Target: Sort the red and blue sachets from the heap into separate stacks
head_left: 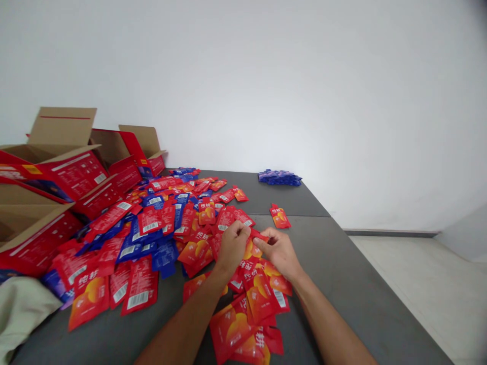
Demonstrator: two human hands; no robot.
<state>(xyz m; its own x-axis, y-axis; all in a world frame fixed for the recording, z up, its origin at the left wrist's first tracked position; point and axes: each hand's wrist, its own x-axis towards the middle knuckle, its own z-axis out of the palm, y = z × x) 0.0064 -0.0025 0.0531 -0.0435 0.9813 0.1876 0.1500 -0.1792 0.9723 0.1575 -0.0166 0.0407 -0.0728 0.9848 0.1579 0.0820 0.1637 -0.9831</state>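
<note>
Red film pouches, mostly: 1 red pouch point(259, 235) is held up between both hands, just above a near heap of red pouches point(262, 294) on the dark counter point(338, 299). The left hand point(233, 246) has its grip pinched together at 1 edge; the right hand point(279, 248) has its grip clamped on the other side. Looks like a single pouch is being lifted or straightened, tbh which one can't be told. For the next move, a light pinch seems called for, since slick film could slip.

As for labels, 2 big white Chinese characters are printed on the red fronts above orange fruit art; the 1st reads as 纯, the 2nd can't be made out for sure. Barcodes are shown on many backs in the mixed pile point(148, 221). The red cartons point(78, 175) are covered in white print too small to be read.
</note>
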